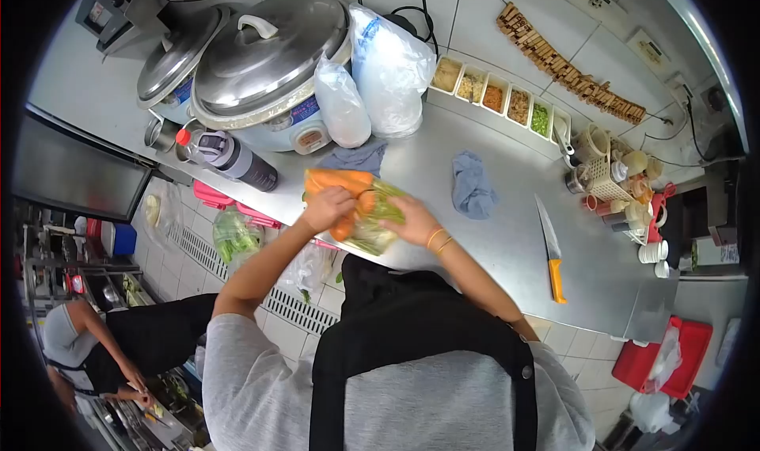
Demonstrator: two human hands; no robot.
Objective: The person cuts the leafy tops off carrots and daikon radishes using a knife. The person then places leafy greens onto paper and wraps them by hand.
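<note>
A bunch of orange carrots and green stalks [366, 223], seemingly inside a clear plastic bag, is at the counter's front edge between my two hands. My left hand [329, 209] is closed over the carrots on its left side. Around the leafy right side my right hand [410, 222] is closed, with thin bands at the wrist; its fingertips are partly hidden. Just behind the vegetables lies a blue-grey cloth [356, 158]. A second cloth [473, 186] is crumpled farther right. A knife [552, 249] with a yellow handle rests on the right of the steel counter [443, 281].
Two large lidded cookers [273, 63], plastic bags [392, 71] and a bottle [237, 159] stand at the back left. Topping containers [495, 96] line the wall; condiments [613, 178] crowd the right. Below left are bagged greens [236, 235] and another person [103, 348].
</note>
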